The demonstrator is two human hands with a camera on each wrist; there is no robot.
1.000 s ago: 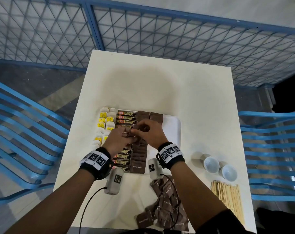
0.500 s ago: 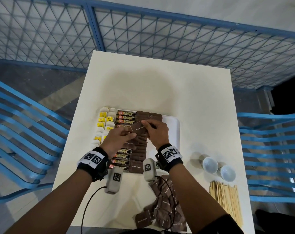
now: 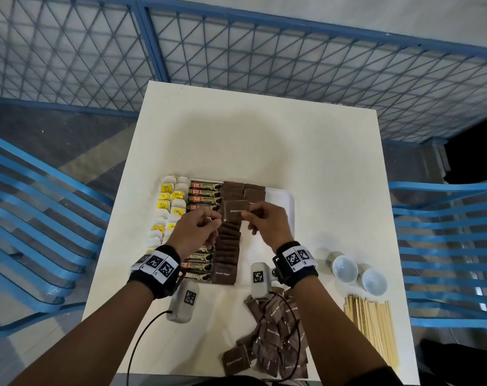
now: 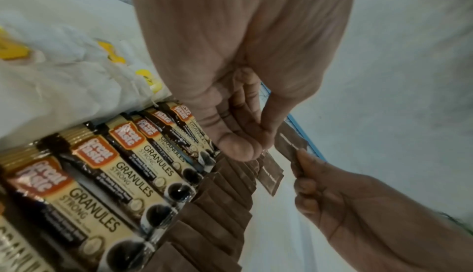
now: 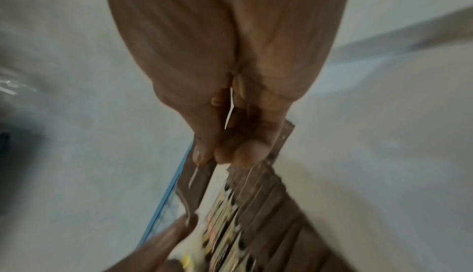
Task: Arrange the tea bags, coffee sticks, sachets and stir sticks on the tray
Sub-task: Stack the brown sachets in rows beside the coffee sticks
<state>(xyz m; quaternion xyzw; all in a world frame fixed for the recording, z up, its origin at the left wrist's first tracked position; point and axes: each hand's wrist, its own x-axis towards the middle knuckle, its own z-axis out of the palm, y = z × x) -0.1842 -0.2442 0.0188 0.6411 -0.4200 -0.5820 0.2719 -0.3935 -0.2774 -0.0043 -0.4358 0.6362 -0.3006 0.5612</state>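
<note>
Dim, cool overhead light, soft shadow pooled mid-bench (image 3: 250, 151), wide-angle bending at head-view edges, right wrist view heavily motion-blurred, left wrist mildly soft.

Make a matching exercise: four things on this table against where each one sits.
Things:
1. tea bags
2. stir sticks
3. white cups
4. loose brown sugar sachets

Places:
A. near right corner of the table
B. leftmost rows on the tray
C. heap at the near edge, by the right forearm
D. right of the tray, beyond the sticks

Pairs: 1-B, 2-A, 3-D, 4-C
</note>
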